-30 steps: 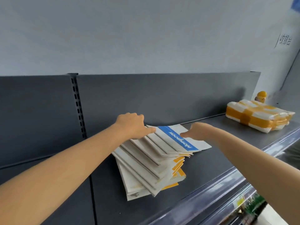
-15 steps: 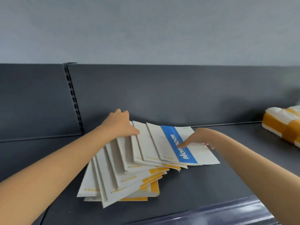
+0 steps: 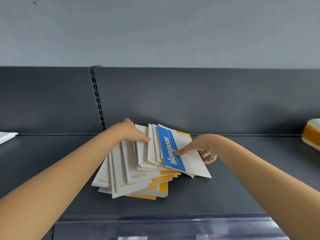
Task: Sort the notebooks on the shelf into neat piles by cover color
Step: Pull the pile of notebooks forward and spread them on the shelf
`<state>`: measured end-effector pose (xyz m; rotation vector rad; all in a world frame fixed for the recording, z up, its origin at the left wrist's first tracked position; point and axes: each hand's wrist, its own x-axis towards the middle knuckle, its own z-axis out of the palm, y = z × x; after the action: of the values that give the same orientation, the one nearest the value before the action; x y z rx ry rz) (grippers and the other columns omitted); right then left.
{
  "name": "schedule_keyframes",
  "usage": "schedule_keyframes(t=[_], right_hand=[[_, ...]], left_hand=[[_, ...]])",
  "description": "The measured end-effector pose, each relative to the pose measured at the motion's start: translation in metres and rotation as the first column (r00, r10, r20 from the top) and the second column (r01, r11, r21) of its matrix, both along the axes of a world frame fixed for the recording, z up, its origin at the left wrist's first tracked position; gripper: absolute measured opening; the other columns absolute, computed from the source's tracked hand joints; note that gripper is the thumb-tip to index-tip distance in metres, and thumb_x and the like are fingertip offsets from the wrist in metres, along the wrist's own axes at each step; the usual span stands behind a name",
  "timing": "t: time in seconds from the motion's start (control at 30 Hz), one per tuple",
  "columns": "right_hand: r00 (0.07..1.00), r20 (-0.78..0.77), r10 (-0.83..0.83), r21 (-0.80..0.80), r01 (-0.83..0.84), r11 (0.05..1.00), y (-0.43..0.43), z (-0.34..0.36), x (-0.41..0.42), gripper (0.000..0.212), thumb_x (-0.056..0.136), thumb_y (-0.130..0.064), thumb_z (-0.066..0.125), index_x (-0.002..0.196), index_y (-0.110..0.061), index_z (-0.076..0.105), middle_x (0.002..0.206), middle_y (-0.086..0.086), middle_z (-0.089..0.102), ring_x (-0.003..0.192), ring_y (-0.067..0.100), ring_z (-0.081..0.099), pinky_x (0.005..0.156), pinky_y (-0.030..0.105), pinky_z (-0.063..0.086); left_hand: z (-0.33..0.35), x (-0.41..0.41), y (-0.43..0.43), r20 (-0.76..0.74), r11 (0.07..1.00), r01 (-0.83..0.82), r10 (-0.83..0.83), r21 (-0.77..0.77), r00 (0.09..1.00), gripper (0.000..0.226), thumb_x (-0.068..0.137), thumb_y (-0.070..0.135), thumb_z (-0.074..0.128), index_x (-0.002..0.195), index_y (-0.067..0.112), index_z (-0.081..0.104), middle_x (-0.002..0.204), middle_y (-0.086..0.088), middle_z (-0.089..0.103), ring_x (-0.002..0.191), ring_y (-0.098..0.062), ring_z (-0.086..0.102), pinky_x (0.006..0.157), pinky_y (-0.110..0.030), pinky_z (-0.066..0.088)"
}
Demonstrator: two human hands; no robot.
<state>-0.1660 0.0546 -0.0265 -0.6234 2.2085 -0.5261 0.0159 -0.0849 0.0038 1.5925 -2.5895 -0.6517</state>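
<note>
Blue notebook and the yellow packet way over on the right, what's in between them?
In the head view, only the right hand, pinching the blue notebook by its edge, then bare dark shelf up to the yellow packet.

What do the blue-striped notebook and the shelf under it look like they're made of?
Blue-striped notebook: thin card or heavy paper cover, matte; it looks thin and shows no glare. Shelf: probably painted metal, dark grey, satin; smooth, evenly coloured, with a faint sheen and a slotted upright behind.
</note>
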Motion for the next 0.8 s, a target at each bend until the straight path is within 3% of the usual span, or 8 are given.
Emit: schedule_keyframes(t=[0.13,0.23,0.33,0.43,0.5,0.63,0.73,0.8], right_hand=[[0.992,0.108,-0.059,-0.064,0.066,0.996,-0.008,0.003,0.014,0.085,0.049,-0.039,0.092,0.118,-0.019,0.047,0.104,0.007,0.057,0.097,0.026,0.055,0.080,0.040,0.050],[0.984,0.167,-0.059,-0.093,0.075,0.993,-0.013,0.005,0.025,0.095,0.046,-0.036,0.093,0.127,-0.021,0.044,0.115,0.008,0.053,0.109,0.029,0.050,0.088,0.045,0.044],[0.979,0.199,-0.039,-0.109,0.062,0.992,-0.020,0.005,0.033,0.114,0.035,-0.034,0.096,0.134,-0.024,0.040,0.131,0.006,0.047,0.124,0.030,0.043,0.093,0.044,0.040],[0.961,0.275,-0.017,-0.132,0.056,0.990,-0.031,-0.005,0.036,0.127,0.016,-0.035,0.099,0.131,-0.022,0.046,0.129,0.004,0.054,0.122,0.031,0.050,0.104,0.044,0.040],[0.950,0.311,-0.022,-0.172,0.079,0.982,-0.035,-0.009,0.041,0.120,0.018,-0.038,0.097,0.128,-0.022,0.049,0.126,0.005,0.058,0.119,0.029,0.054,0.105,0.044,0.042],[0.931,0.358,-0.069,-0.253,0.168,0.953,-0.028,-0.012,0.045,0.080,0.054,-0.031,0.092,0.121,-0.018,0.051,0.120,0.007,0.062,0.109,0.028,0.061,0.099,0.040,0.048],[0.937,0.341,-0.078,-0.305,0.189,0.933,-0.021,-0.015,0.042,0.055,0.066,-0.023,0.086,0.109,-0.019,0.051,0.111,0.008,0.063,0.100,0.027,0.063,0.087,0.038,0.053],[0.941,0.335,-0.052,-0.363,0.180,0.914,-0.014,-0.017,0.042,0.036,0.073,-0.018,0.081,0.093,-0.020,0.051,0.097,0.006,0.061,0.095,0.026,0.062,0.077,0.036,0.054]], left_hand=[[0.000,0.009,-0.002,-0.264,0.979,-0.018,0.072,0.202,0.962,0.100,0.076,0.039,0.080,0.150,0.007,0.020,0.153,-0.008,0.032,0.134,-0.027,0.040,0.102,-0.039,0.045],[0.000,0.011,-0.004,-0.444,0.910,-0.032,0.232,0.414,0.866,0.086,0.076,0.023,0.082,0.143,0.008,0.032,0.149,-0.008,0.038,0.133,-0.024,0.040,0.103,-0.038,0.042],[0.001,0.016,-0.005,-0.538,0.780,-0.001,0.432,0.626,0.724,0.046,0.078,0.009,0.079,0.115,0.009,0.052,0.112,-0.008,0.060,0.097,-0.022,0.057,0.092,-0.036,0.048],[-0.003,0.020,-0.012,-0.578,0.779,0.017,0.451,0.627,0.680,0.027,0.077,0.005,0.077,0.094,0.010,0.056,0.102,-0.009,0.067,0.096,-0.021,0.063,0.082,-0.034,0.053],[-0.003,0.021,-0.014,-0.602,0.807,0.035,0.410,0.590,0.685,0.024,0.077,0.005,0.077,0.093,0.009,0.059,0.100,-0.009,0.072,0.092,-0.019,0.067,0.078,-0.031,0.053],[-0.003,0.028,-0.011,-0.447,0.881,0.048,0.191,0.470,0.874,0.031,0.079,0.029,0.078,0.103,0.015,0.066,0.096,-0.001,0.073,0.066,-0.011,0.048,0.052,-0.021,0.032],[-0.014,0.029,-0.006,-0.377,0.909,0.116,0.048,0.401,0.925,0.071,0.060,0.043,0.088,0.119,0.016,0.061,0.107,0.002,0.073,0.091,-0.012,0.067,0.082,-0.031,0.052],[-0.024,0.026,-0.007,-0.446,0.890,0.143,0.073,0.433,0.892,0.105,0.038,0.045,0.092,0.130,0.015,0.051,0.108,0.001,0.073,0.095,-0.017,0.072,0.088,-0.040,0.056]])
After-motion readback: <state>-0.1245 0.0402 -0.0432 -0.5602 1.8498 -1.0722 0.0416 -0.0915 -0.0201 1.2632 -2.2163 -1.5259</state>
